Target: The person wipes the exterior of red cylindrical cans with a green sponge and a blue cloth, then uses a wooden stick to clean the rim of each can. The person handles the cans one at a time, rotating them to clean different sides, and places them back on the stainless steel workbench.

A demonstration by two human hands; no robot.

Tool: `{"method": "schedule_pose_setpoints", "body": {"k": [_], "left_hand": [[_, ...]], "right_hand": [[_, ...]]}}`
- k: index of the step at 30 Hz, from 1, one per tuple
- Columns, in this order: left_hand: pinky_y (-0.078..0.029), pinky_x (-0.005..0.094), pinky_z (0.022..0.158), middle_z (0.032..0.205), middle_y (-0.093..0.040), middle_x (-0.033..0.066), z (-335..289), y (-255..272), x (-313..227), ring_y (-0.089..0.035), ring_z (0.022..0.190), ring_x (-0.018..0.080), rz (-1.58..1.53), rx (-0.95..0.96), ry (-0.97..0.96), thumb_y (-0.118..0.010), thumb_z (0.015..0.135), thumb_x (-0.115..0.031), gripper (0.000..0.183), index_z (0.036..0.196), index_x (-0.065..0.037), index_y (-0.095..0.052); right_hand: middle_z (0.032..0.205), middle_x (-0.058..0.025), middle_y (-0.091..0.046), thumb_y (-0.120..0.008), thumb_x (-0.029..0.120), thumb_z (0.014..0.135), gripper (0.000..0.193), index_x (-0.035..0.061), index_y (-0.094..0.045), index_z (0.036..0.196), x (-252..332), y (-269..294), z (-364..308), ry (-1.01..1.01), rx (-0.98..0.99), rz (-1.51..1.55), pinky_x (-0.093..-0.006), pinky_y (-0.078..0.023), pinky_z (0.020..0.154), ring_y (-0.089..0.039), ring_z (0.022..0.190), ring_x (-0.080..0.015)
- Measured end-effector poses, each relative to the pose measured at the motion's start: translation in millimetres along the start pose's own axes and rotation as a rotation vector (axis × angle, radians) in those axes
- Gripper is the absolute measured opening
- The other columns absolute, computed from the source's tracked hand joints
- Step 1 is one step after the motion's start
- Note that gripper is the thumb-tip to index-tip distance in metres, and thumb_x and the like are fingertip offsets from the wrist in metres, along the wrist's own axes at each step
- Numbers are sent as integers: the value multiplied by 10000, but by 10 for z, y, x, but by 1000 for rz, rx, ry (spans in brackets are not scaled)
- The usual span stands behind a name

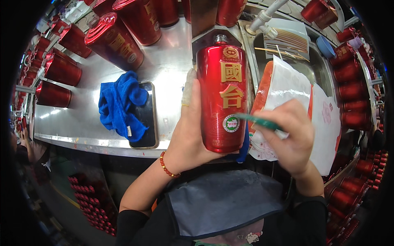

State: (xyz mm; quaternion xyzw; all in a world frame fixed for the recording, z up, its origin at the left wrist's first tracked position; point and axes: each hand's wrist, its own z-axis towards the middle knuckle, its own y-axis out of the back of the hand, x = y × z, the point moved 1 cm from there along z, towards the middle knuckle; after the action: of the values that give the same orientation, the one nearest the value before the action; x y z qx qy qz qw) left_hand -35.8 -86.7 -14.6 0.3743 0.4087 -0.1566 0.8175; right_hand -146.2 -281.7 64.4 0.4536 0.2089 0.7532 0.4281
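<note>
Red bottle held upright for work on its small round label

The left hand has its fingers wrapped round the red bottle, just right of the blue cloth on the counter. The right hand pinches a green tool. Best to keep the bottle steady and the tip low against the round sticker.

A bare strip of steel worktop lies open left of the held red bottle, hemmed in by a blue cloth partly lying on a phone near the front edge. Red canisters crowd the far and left sides. To the right, white sheets cover the sink, with a white tap overhanging and more canisters lining the right rim.
</note>
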Motion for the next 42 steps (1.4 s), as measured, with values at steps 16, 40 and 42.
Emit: {"method": "schedule_pose_setpoints", "body": {"k": [16,40,42], "left_hand": [[-351,478,1189,1601,-282,303,-55,-26,100,-388,1460,418,-178,54,118,-986,655,-308,1500,1597,50,125],[-453,451,1099,1484,-442,289,16,30,-96,-544,1310,419,88,-42,26,-996,624,-302,1402,1612,55,-67],[-471,459,1053,1435,-487,302,35,59,-284,-567,1257,439,282,-54,12,-967,666,-294,1296,1598,70,-143]], "right_hand": [[859,-28,-705,-791,107,893,211,-9,-732,1059,-155,-128,-328,-463,-20,457,-238,-507,660,-638,735,-84],[856,-68,-699,-775,24,859,195,10,-755,1053,-307,-87,-158,-398,-24,562,-259,-481,663,-639,736,-124],[832,-89,-681,-767,17,838,187,28,-761,1025,-407,66,-56,-209,-118,11,-311,-488,643,-626,724,-190]]}}
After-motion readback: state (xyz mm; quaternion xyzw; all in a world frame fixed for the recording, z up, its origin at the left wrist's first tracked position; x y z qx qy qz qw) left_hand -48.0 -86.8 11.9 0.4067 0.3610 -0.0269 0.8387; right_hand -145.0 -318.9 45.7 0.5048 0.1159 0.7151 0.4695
